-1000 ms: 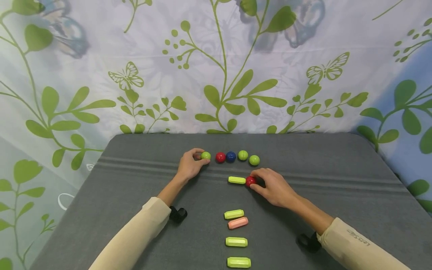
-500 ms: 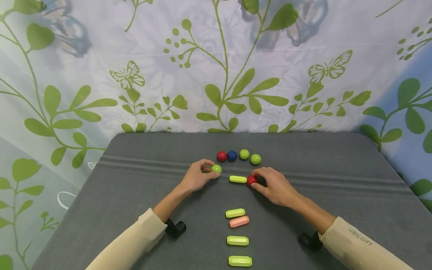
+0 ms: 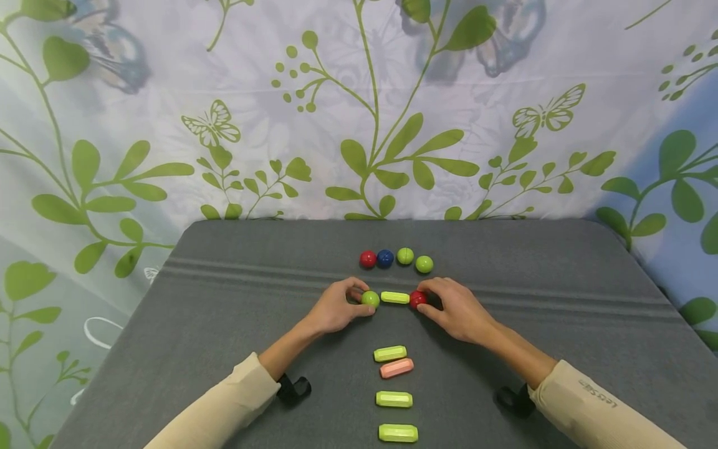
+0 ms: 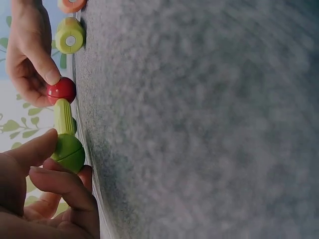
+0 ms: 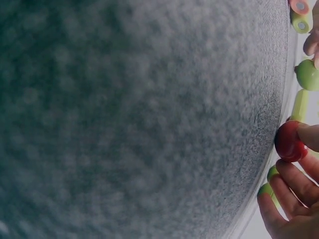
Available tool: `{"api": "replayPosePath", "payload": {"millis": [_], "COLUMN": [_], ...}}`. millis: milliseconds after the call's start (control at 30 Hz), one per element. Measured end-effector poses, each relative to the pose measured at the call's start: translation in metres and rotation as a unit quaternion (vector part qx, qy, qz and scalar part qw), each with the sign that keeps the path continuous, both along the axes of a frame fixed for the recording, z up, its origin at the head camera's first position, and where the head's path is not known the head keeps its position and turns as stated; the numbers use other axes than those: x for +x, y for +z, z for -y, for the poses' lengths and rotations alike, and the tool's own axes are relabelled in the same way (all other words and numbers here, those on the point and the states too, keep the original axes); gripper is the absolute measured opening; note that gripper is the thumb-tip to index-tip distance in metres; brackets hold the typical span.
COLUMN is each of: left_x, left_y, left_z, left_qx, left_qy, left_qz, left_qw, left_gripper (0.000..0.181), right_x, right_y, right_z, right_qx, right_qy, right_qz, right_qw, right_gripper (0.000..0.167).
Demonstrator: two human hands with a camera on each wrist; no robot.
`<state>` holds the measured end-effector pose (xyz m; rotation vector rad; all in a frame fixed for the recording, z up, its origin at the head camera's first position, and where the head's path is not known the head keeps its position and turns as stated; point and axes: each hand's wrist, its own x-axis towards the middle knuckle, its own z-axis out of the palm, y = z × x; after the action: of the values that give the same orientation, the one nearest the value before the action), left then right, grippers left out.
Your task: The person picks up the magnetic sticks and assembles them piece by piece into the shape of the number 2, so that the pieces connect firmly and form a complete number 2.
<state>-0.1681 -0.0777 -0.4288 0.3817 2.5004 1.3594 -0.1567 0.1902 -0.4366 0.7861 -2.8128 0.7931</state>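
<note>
Between thumb and fingers my left hand (image 3: 335, 307) pinches a green ball (image 3: 370, 300), just left of a yellow-green stick (image 3: 395, 297). A narrow gap seems to separate ball and stick in the head view. The stick's right end meets a red ball (image 3: 417, 300), which my right hand (image 3: 457, 309) pinches. In the left wrist view the green ball (image 4: 69, 153), the stick (image 4: 63, 117) and the red ball (image 4: 61, 91) line up. The right wrist view shows thumb and fingertips around the red ball (image 5: 290, 141).
Behind the hands, a red ball (image 3: 368, 259), a blue ball (image 3: 385, 259) and two green balls (image 3: 406, 255) form a row. Toward the front lie several yellow-green sticks (image 3: 394, 399) and a pink stick (image 3: 396, 368) on the grey table (image 3: 252, 249). A leaf-patterned cloth (image 3: 314, 137) hangs behind.
My left hand has carried the green ball from the left end of the back row toward me and rightward, near the stick's left end. The right hand has stayed on the red ball.
</note>
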Motion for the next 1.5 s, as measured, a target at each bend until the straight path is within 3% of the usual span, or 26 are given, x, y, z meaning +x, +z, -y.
{"api": "replayPosePath", "payload": {"millis": [700,1500], "left_x": [-0.0008,-0.0019], "left_y": [-0.0039,-0.0040], "left_z": [-0.0024,-0.0021], "left_qx": [-0.003,0.001], "left_qy": [-0.006,-0.008], "left_qz": [-0.012,0.001], "left_qw": [0.9999,1.0000], "left_gripper": [0.036,0.037], "right_x": [0.0006,0.0025], "right_y": [-0.0001,0.0013], "right_z": [0.0013,0.0000], "right_qx": [0.000,0.000], "right_qy": [0.005,-0.005], "right_qz": [0.004,0.016], "right_qw": [1.0000,0.9999], "right_gripper": [0.026,0.030]}}
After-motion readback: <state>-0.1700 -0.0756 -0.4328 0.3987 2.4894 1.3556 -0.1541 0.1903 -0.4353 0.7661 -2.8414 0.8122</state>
